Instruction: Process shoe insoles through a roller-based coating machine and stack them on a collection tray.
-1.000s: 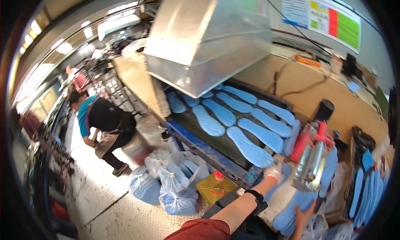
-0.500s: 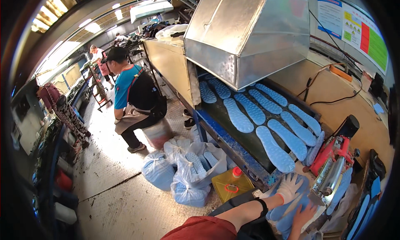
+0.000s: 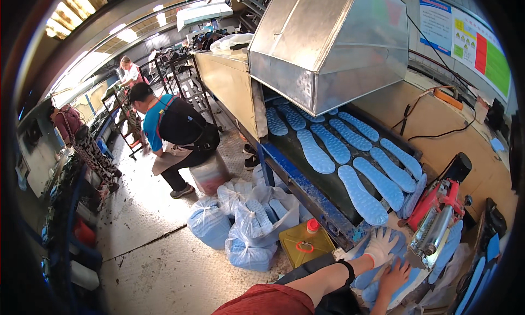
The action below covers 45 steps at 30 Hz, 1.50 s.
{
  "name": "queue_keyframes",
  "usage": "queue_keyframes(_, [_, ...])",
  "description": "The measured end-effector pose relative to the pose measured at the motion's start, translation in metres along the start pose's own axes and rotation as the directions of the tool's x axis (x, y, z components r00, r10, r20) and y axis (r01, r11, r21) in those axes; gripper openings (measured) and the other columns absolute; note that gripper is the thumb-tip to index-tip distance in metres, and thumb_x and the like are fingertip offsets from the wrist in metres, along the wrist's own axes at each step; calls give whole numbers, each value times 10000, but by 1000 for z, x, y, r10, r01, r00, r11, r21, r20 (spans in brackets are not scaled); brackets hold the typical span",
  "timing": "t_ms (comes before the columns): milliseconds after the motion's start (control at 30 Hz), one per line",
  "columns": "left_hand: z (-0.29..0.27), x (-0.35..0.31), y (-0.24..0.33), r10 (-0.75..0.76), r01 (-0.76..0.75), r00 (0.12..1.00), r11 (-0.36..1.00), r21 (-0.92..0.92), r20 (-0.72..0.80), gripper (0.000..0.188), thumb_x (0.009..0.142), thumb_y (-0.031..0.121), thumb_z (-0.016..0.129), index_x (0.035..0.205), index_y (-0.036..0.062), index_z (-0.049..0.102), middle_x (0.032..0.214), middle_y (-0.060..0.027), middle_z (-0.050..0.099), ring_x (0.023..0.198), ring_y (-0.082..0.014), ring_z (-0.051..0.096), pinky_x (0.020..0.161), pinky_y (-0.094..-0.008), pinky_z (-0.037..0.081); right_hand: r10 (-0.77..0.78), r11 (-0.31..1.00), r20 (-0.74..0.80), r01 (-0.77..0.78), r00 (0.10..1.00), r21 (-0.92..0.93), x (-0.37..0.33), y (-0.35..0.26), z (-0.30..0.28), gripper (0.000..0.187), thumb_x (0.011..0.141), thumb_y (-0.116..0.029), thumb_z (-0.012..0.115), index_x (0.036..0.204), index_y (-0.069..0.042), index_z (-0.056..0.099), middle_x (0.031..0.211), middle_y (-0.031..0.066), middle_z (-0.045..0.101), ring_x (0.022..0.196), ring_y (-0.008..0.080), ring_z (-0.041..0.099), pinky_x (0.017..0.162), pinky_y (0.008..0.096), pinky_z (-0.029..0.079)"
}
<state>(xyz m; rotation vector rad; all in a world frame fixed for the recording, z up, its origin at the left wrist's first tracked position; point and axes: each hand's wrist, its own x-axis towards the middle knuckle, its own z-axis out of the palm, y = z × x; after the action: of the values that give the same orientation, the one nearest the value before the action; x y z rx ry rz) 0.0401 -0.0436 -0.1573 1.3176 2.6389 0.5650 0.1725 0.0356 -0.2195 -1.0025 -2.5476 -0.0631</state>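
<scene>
Light blue shoe insoles [image 3: 361,279] lie on the work surface in front of me. My left hand [image 3: 381,248], in a white glove and with a dark band at the wrist, rests spread over them. Just below it, my right hand [image 3: 395,276] is bare, its fingers stretched out on the insoles. Neither hand visibly grips anything. Close by on the right stands a red machine with metal rollers [image 3: 435,225]. Beyond my hands, rows of blue insoles [image 3: 362,194] lie on a dark conveyor belt [image 3: 306,186] under a sheet-metal hood [image 3: 328,58].
Clear bags of insoles [image 3: 251,227] and a yellow-green can [image 3: 306,244] with a red cap stand on the floor to my left. A person [image 3: 180,129] sits on a drum beyond them. Others stand further back. More blue pieces [image 3: 474,285] lie at the right.
My right hand has moved slightly up over the insoles, and its fingers show more. My left hand stays nearly in place. The seated person leans further forward.
</scene>
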Motion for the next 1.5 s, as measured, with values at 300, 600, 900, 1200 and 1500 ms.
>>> queue_keyframes(300, [10,-20,-7,346,-340,798,935,106,-494,498,808,276,609,1216,10,508,1242,-224,467,1203,-384,434,943,-450,412,-17,1000,-46,18,999,19,-2,0,2,464,815,-194,626,1262,-111,534,1301,172,458,1266,395,370,954,509,351])
queue_keyframes(600, [-152,-197,-30,549,-619,724,785,-41,-418,236,888,294,576,772,89,583,702,-59,510,644,-235,559,533,-346,437,31,1000,49,-31,998,-7,-2,9,-4,444,811,-137,629,1246,-133,539,1380,115,406,1326,367,320,959,517,361])
queue_keyframes(900, [-289,-268,37,501,-982,178,42,-182,-847,431,936,441,528,919,24,636,802,-94,595,626,-277,579,524,-376,437,12,1000,-3,-12,1000,4,-3,13,11,438,790,-120,642,1220,-116,556,1406,109,400,1352,357,306,964,522,370])
queue_keyframes(1200, [-309,-309,26,701,-947,238,13,-322,-673,286,963,241,469,792,37,574,733,-71,556,567,-249,536,475,-362,388,1,1000,26,-1,1000,22,-1,9,6,469,772,-127,654,1227,-96,546,1411,129,396,1351,364,307,972,506,369])
queue_keyframes(1500, [-288,-311,-6,865,-811,309,23,-584,-395,703,753,667,592,1024,19,635,979,-125,648,860,-322,629,725,-416,501,-62,989,60,70,996,-129,-4,27,10,583,802,-451,569,1288,-130,557,1405,157,448,1296,406,360,952,576,367])
